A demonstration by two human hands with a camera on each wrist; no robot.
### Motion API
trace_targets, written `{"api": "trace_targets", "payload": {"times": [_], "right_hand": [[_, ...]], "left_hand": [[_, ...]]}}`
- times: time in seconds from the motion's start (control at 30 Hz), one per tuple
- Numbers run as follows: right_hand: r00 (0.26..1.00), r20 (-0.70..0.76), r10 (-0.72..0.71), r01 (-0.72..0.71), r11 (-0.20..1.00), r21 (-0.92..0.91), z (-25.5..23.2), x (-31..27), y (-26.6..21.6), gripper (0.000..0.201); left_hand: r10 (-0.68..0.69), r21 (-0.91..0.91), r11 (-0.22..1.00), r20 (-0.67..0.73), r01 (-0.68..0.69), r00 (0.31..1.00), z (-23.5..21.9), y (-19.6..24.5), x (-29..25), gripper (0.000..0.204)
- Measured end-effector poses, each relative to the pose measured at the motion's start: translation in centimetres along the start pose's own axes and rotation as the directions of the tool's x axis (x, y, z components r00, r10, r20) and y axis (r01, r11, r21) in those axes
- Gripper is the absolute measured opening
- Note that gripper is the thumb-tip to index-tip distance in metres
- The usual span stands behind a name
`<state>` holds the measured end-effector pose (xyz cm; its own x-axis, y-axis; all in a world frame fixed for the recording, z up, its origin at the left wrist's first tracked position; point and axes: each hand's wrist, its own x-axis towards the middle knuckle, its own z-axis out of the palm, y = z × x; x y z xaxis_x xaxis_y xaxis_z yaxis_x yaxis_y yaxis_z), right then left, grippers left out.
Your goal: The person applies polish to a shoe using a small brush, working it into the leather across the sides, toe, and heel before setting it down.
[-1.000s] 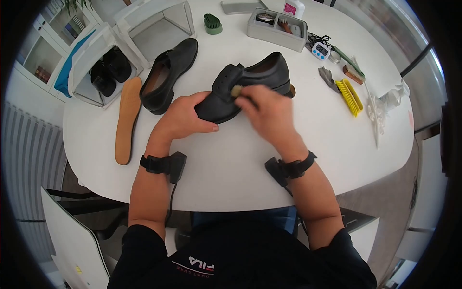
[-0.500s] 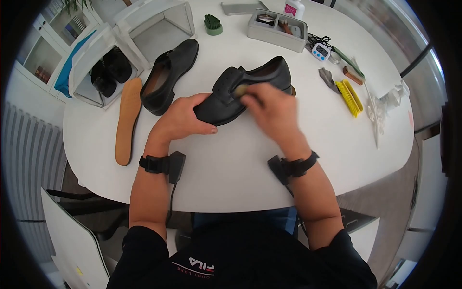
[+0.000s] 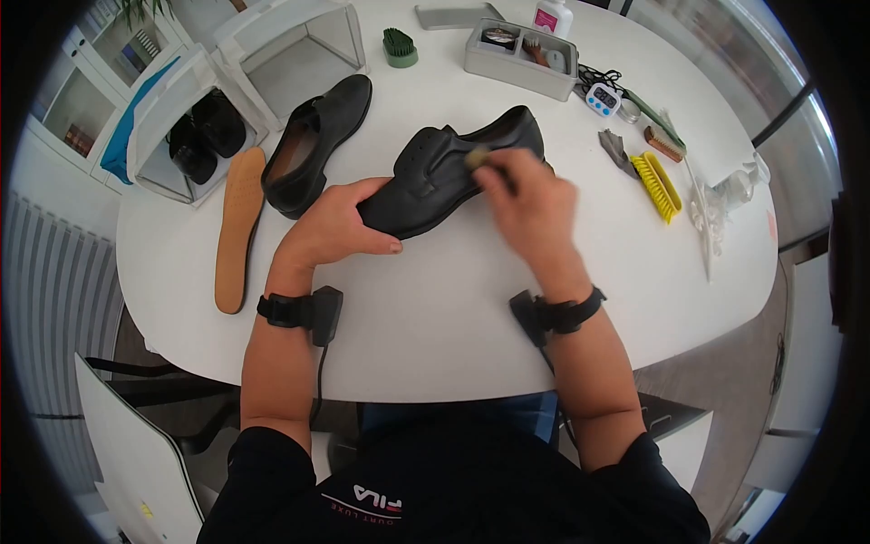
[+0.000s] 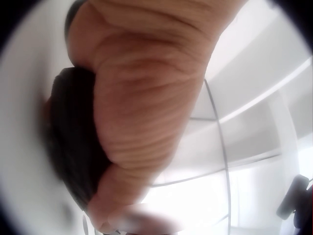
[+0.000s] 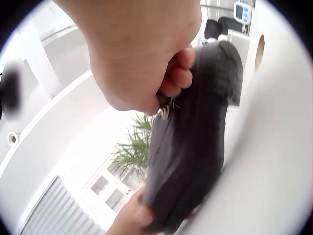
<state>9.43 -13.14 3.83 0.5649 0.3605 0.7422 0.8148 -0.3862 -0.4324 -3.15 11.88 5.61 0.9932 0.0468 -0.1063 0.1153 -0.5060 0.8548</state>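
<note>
A black lace-less shoe [image 3: 423, 189] lies slanted across the table's middle, toe toward the lower left. My left hand [image 3: 337, 222] grips its toe, thumb along the near side; in the left wrist view the hand [image 4: 146, 98] covers much of the dark shoe [image 4: 73, 132]. With curled fingers my right hand [image 3: 535, 207] pinches a small brush with pale bristles [image 3: 477, 159] against the shoe's side, toward the heel. The right wrist view shows that hand [image 5: 142, 54], the bristles [image 5: 165, 111] touching the shoe's upper [image 5: 188, 132]. Most of the brush is hidden in the fingers.
A second black shoe [image 3: 313, 145] and a tan insole [image 3: 238, 231] lie at left, near boxes, one holding black shoes [image 3: 207, 136]. Behind are a green brush [image 3: 400, 49] and metal tin [image 3: 519, 71]. At right lie a timer [image 3: 603, 100], yellow brush [image 3: 656, 188] and grey cloth [image 3: 617, 150].
The right hand and brush have moved right along the shoe, from beside the lacing flap toward the heel. The shoe and left hand have shifted slightly left and nearer.
</note>
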Motion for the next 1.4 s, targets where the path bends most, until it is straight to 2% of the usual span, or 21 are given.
{"api": "trace_targets", "payload": {"times": [0.07, 0.17, 0.27, 0.33, 0.4, 0.47, 0.53, 0.63, 0.7, 0.8, 0.9, 0.93, 1.0, 1.03, 1.1, 1.13, 1.2, 1.23, 1.33, 1.37, 1.4], "right_hand": [[0.969, -0.089, 0.232, -0.241, 0.964, -0.109, -1.4, 0.7, 1.0, 0.017], [0.964, -0.128, 0.234, -0.251, 0.959, -0.13, -1.3, 0.7, 1.6, 0.017], [0.999, 0.049, 0.001, -0.005, 0.996, 0.086, 0.0, -0.3, -1.0, 0.018], [0.962, 0.245, -0.117, 0.081, 0.985, 0.152, 0.4, -0.8, -2.6, 0.018], [0.965, 0.215, -0.148, 0.113, 0.98, 0.166, 0.3, -0.5, -1.9, 0.017], [0.996, 0.083, 0.041, -0.047, 0.996, 0.079, -0.5, 0.0, -0.1, 0.016], [0.974, -0.031, 0.223, -0.224, 0.974, -0.043, -1.3, 0.6, 1.6, 0.016], [0.949, -0.117, 0.294, -0.308, 0.942, -0.136, -1.7, 0.8, 2.6, 0.015], [0.981, -0.066, 0.184, -0.19, 0.977, -0.097, -0.9, 0.3, 1.3, 0.015], [0.996, 0.081, -0.026, 0.012, 0.986, 0.165, 1.2, -1.0, -1.3, 0.017], [0.998, 0.058, -0.007, 0.002, 0.996, 0.094, 0.3, -0.5, -1.2, 0.017], [0.997, 0.022, 0.07, -0.069, 0.997, -0.025, -0.1, -0.1, 0.0, 0.016], [0.949, -0.037, 0.313, -0.315, 0.944, -0.097, -1.0, 0.6, 1.9, 0.017], [0.95, -0.036, 0.31, -0.312, 0.945, -0.096, -1.3, 0.7, 2.4, 0.017], [0.887, -0.123, 0.445, -0.458, 0.883, -0.105, -1.7, 1.1, 3.0, 0.019], [0.887, -0.125, 0.444, -0.457, 0.883, -0.106, -1.7, 1.0, 3.0, 0.019], [0.877, 0.003, 0.481, -0.479, 0.872, 0.1, -1.1, 0.6, 2.5, 0.02], [0.919, 0.066, 0.389, -0.394, 0.91, 0.128, -0.8, 0.1, 2.3, 0.022], [0.872, 0.082, 0.482, -0.488, 0.851, 0.194, -0.4, 0.3, 2.5, 0.023], [0.822, 0.036, 0.569, -0.561, 0.797, 0.222, -1.1, 0.8, 3.4, 0.025], [0.802, -0.051, 0.595, -0.561, 0.781, 0.275, -1.3, 1.2, 4.4, 0.025]], "left_hand": [[-0.002, -0.002, 1.0, -0.009, 0.002, 1.0, 0.1, 0.1, 0.0, 0.085], [-0.002, 0.035, 0.999, -0.037, 0.003, 0.999, 0.3, -0.1, 0.1, 0.085], [-0.007, 0.034, 0.999, -0.035, 0.008, 0.999, 0.3, 0.1, 0.2, 0.085], [-0.023, -0.009, 1.0, -0.011, 0.023, 1.0, 0.2, 0.2, 0.1, 0.086], [-0.013, -0.03, 0.999, 0.018, 0.014, 1.0, 0.1, 0.3, 0.1, 0.086], [-0.01, -0.02, 1.0, -0.001, 0.01, 1.0, 0.2, 0.2, 0.0, 0.086], [-0.004, -0.006, 1.0, -0.016, 0.004, 1.0, 0.2, 0.1, 0.0, 0.085], [0.01, 0.003, 1.0, -0.039, -0.01, 0.999, 0.4, 0.3, 0.1, 0.083], [-0.05, 0.045, 0.998, -0.059, 0.053, 0.997, 0.5, 0.8, 0.1, 0.081], [-0.043, -0.001, 0.999, -0.047, 0.043, 0.998, 0.5, 0.4, 0.2, 0.081], [-0.029, -0.042, 0.999, -0.036, 0.027, 0.999, 0.4, 0.4, 0.2, 0.082], [-0.033, -0.047, 0.998, -0.043, 0.031, 0.999, 0.5, 0.5, 0.1, 0.082], [-0.055, 0.026, 0.998, -0.055, 0.057, 0.997, 0.5, 0.8, 0.0, 0.083], [-0.055, 0.025, 0.998, -0.058, 0.057, 0.997, 0.5, 0.5, -0.1, 0.083], [-0.003, 0.086, 0.996, -0.084, 0.011, 0.996, 0.7, 0.2, 0.1, 0.085], [-0.001, 0.086, 0.996, -0.083, 0.008, 0.997, 0.7, 0.2, 0.2, 0.085], [-0.003, 0.1, 0.995, -0.059, 0.009, 0.998, 0.6, 0.3, 0.2, 0.086], [-0.001, 0.099, 0.995, -0.062, 0.008, 0.998, 0.6, 0.2, 0.2, 0.086], [0.005, 0.112, 0.994, -0.07, 0.003, 0.998, 0.7, -0.2, 0.3, 0.086], [0.016, 0.143, 0.99, -0.08, -0.004, 0.997, 0.7, -0.2, 0.3, 0.086], [0.027, 0.172, 0.985, -0.093, -0.011, 0.995, 0.7, -0.3, 0.2, 0.085]]}}
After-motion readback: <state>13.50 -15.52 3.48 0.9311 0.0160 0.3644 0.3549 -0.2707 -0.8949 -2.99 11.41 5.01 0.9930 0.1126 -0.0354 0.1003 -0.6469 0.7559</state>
